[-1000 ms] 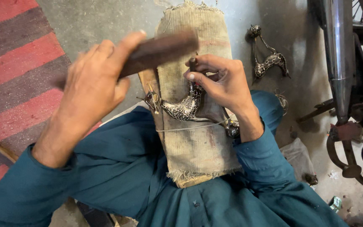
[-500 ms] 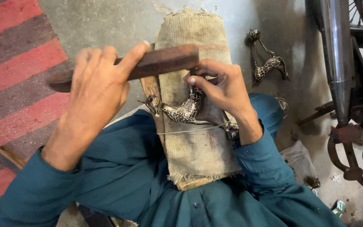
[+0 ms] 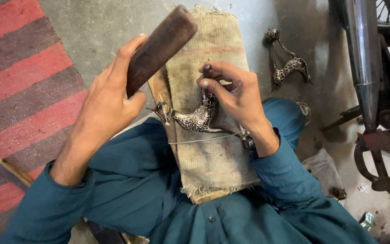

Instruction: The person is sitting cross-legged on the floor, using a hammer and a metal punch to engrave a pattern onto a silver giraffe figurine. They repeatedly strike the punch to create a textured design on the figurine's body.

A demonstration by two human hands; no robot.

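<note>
My left hand (image 3: 109, 101) grips a dark wooden mallet (image 3: 161, 47), raised and tilted up to the right above the work. My right hand (image 3: 233, 90) pinches a thin metal punch (image 3: 207, 72) upright on a patterned metal deer figure (image 3: 192, 118). The figure lies on a burlap-covered wooden board (image 3: 208, 149) that rests on my lap, and a thin wire crosses the cloth just below it. My legs in teal cloth (image 3: 127, 180) lie under the board.
A second metal deer figure (image 3: 287, 68) lies on the concrete floor to the right. A motorcycle exhaust pipe (image 3: 362, 58) and frame stand at the far right. A red and grey striped mat (image 3: 19, 90) covers the floor on the left. Small scraps litter the lower right.
The mallet has swung from lying flat across the board to pointing up and right, lifted higher. My right hand keeps the punch on the figure.
</note>
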